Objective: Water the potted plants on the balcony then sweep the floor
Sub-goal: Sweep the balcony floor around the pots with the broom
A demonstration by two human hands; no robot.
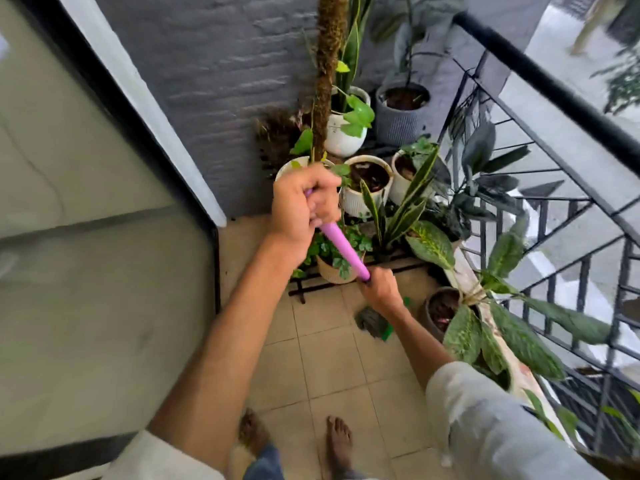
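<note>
A broom with a purple handle slants from upper left down to the tiled floor. My left hand grips the top end of the handle. My right hand grips it lower down, where the purple part ends. The broom's dark bristle head with green trim rests on the tiles just below my right hand, partly hidden by my forearm. Potted plants stand behind it: white ribbed pots, a round white pot, a grey ribbed pot and a dark pot by the railing.
A black low plant stand holds the front pots. A black metal railing runs along the right, with a low ledge under it. A grey wall is behind the plants and a glass door frame is on the left. My bare feet stand on the tiles.
</note>
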